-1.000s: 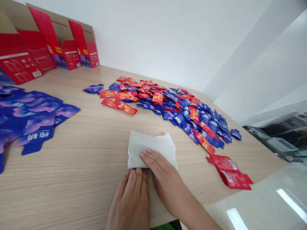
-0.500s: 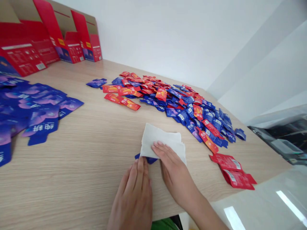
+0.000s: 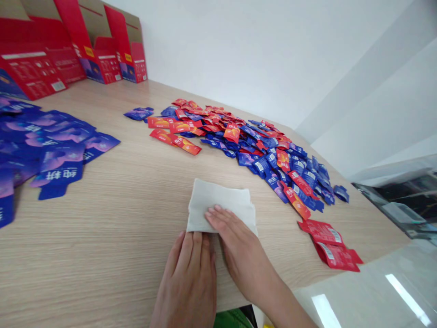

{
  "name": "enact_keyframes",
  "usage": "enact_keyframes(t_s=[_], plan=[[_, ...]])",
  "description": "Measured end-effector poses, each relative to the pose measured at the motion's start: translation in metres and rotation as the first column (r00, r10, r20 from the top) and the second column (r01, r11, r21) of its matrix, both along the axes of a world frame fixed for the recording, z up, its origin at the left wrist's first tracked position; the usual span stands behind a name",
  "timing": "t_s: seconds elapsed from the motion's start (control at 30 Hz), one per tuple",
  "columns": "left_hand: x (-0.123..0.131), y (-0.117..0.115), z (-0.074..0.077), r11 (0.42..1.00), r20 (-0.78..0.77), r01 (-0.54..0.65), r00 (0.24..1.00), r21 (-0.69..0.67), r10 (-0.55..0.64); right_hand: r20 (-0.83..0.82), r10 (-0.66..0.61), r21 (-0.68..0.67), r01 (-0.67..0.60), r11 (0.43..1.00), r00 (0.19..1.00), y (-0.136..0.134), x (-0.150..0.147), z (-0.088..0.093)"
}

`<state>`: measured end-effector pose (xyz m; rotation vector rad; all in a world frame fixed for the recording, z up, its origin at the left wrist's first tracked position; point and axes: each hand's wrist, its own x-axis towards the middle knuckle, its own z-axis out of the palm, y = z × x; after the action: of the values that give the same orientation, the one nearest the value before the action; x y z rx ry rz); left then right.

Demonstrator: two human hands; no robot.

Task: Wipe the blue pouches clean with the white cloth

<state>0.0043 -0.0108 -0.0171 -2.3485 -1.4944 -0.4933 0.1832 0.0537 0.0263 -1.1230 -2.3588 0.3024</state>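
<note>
Best lane: bare table (image 3: 133, 196) left of centre, plenty of room tbh. Blue packets (image 3: 63, 159) block far left, red boxes (image 3: 108, 68) wall off upper left. Packet heap (image 3: 261, 166) clogs centre-right. Left hand (image 3: 189, 278), right hand (image 3: 242, 255) and cloth (image 3: 220, 193) plug lower centre.

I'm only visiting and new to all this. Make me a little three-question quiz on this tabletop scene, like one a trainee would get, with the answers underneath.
1. Which hand rests on top of the folded off-white fabric cloth? A) left; B) right; C) neither.
2. True or false: open red cardboard boxes with tan insides stand at the back left of the table.
3. Fill in: the flat, overlapping printed packets at the far left are mostly ___ with pinkish-purple patterns.

Key:
1. B: the bare right hand lies on it; the bare left hand has its fingers at the near edge.
2. True.
3. Blue.
</note>
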Motion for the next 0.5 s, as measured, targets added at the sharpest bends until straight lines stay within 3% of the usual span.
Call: enact_keyframes(t_s=[0.07, 0.2, 0.27, 0.33, 0.4, 0.47, 0.5], plan=[[0.001, 0.000, 0.002, 1.000, 0.012, -0.006, 1.000, 0.000, 0.006, 0.039, -0.011, -0.004, 0.011, 1.000, 0.999, 0.003, 0.002, -0.005], [0.003, 0.002, 0.005, 1.000, 0.050, -0.018, 0.999, 0.018, 0.017, -0.011, -0.350, 0.023, 0.350, 0.936, 0.937, 0.012, 0.024, -0.020], [0.004, 0.002, 0.005, 1.000, 0.063, -0.030, 0.998, 0.001, 0.029, -0.059, -0.423, 0.021, 0.424, 0.905, 0.904, 0.012, 0.029, -0.018], [0.004, 0.002, 0.005, 1.000, 0.067, -0.030, 0.997, -0.005, 0.031, -0.095, -0.342, 0.025, 0.345, 0.938, 0.935, 0.007, 0.024, -0.010], [0.004, 0.002, 0.004, 1.000, 0.053, -0.014, 0.999, -0.018, 0.015, -0.070, -0.138, 0.027, 0.140, 0.990, 0.988, 0.002, 0.011, -0.001], [0.003, 0.002, 0.004, 0.999, 0.018, 0.000, 1.000, -0.046, 0.001, -0.002, 0.025, 0.005, -0.025, 1.000, 1.000, 0.000, 0.000, 0.003], [0.002, 0.002, 0.003, 0.999, 0.008, 0.005, 1.000, -0.050, -0.005, 0.026, 0.046, -0.005, -0.045, 0.999, 0.999, 0.000, -0.003, 0.002]])
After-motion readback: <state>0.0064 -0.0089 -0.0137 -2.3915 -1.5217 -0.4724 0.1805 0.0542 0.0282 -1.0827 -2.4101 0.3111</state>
